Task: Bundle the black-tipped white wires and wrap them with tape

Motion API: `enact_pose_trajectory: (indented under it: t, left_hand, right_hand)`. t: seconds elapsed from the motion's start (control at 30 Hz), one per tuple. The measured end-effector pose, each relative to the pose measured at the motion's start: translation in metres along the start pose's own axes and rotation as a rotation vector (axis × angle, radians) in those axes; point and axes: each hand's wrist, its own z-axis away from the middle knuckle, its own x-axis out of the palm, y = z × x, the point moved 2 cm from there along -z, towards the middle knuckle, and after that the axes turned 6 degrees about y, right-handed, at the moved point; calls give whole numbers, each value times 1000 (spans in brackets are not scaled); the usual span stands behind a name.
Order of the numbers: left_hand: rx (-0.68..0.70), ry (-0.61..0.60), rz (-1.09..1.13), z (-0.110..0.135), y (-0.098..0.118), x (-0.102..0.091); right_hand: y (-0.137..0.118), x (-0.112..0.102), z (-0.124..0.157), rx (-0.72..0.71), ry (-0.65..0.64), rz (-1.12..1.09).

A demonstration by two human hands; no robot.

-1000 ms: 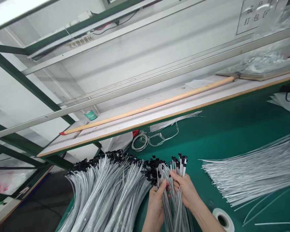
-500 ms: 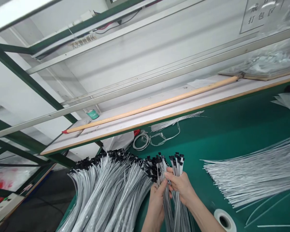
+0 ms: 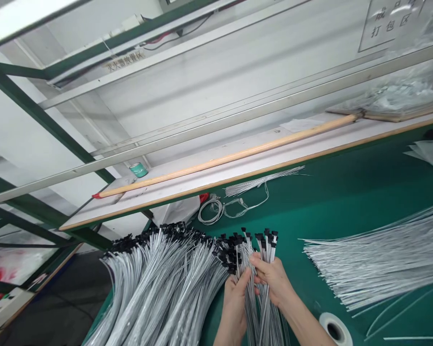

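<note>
My left hand point(image 3: 234, 302) and my right hand point(image 3: 272, 278) are both closed around a small bundle of grey wires with black end caps point(image 3: 263, 245), held upright over the green table point(image 3: 346, 202). The black caps stick up above my fingers. Just left of the hands lies a large heap of the same black-capped grey wires point(image 3: 159, 278), spilling over the table's left edge.
A fan of thin bare white wires point(image 3: 382, 254) lies at the right. A roll of white tape point(image 3: 335, 329) sits by my right forearm. A coiled white cable point(image 3: 211, 211) and a small wire bunch point(image 3: 263, 179) lie further back. A wooden pole point(image 3: 231, 156) rests on the white shelf.
The held bundle and both hands have shifted only slightly; the grip is unchanged. The view moved a little.
</note>
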Motion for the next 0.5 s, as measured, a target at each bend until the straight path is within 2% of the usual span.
enact_pose_trajectory:
  t: [0.17,0.37,0.5]
  left_hand:
    - [45,-33,-24,-1,-1,1]
    - [42,-5,-25,-1,0,3]
    - [25,-34,-13,2,3,7]
  right_hand:
    - [5,-5,-5,-41,-15,-23]
    - [9,-9,-10,-79,-60,-56]
    - [10,-10,-11,-97,-63,-60]
